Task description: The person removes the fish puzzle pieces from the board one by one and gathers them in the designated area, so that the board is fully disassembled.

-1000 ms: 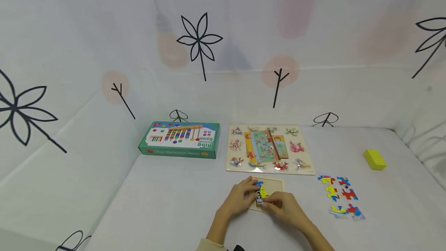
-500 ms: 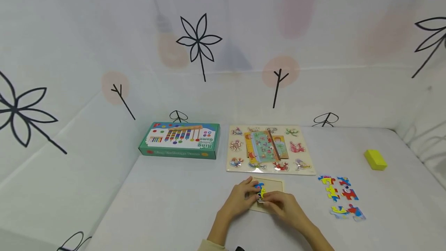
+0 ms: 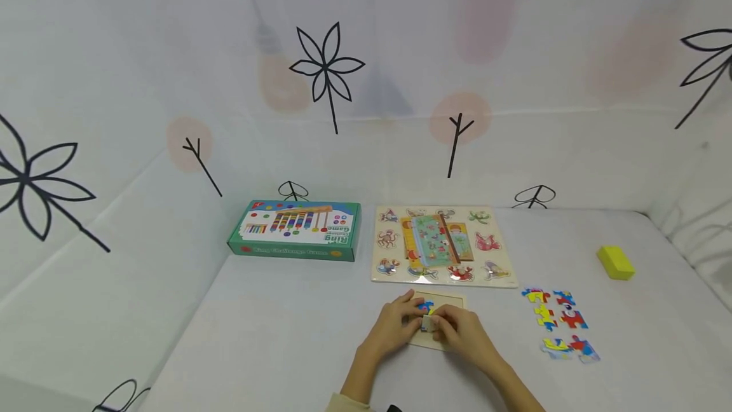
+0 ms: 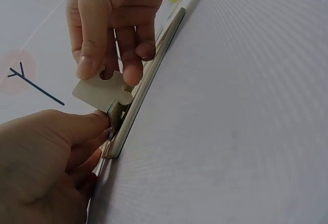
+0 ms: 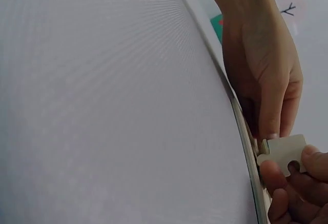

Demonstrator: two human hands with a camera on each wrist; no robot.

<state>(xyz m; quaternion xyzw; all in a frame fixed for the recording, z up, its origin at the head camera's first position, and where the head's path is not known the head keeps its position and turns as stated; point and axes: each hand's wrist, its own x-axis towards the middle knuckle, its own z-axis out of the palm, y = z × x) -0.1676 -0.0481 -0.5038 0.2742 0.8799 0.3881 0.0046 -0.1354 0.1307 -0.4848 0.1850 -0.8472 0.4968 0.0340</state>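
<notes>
A small wooden puzzle board (image 3: 455,301) lies at the front middle of the table, with a few colourful jigsaw pieces (image 3: 426,305) along its left side. The left hand (image 3: 391,324) holds the board at its left edge, fingers bent over it and thumb near the lower piece. Between thumb and fingers, the right hand (image 3: 467,336) pinches a jigsaw piece (image 4: 97,93), tilted up so its plain pale back shows. In the right wrist view the piece (image 5: 288,152) is beside the left thumb. Its printed face is hidden.
Several loose jigsaw pieces (image 3: 563,318) lie right of the board. Behind it stands a larger animal puzzle board (image 3: 379,275) with picture boards (image 3: 434,240) on top. A green game box (image 3: 294,231) is at the back left, a yellow block (image 3: 616,262) at the far right.
The right hand has raised and tipped the jigsaw piece, turning its pale back into view. The left hand stays at the board's left edge.
</notes>
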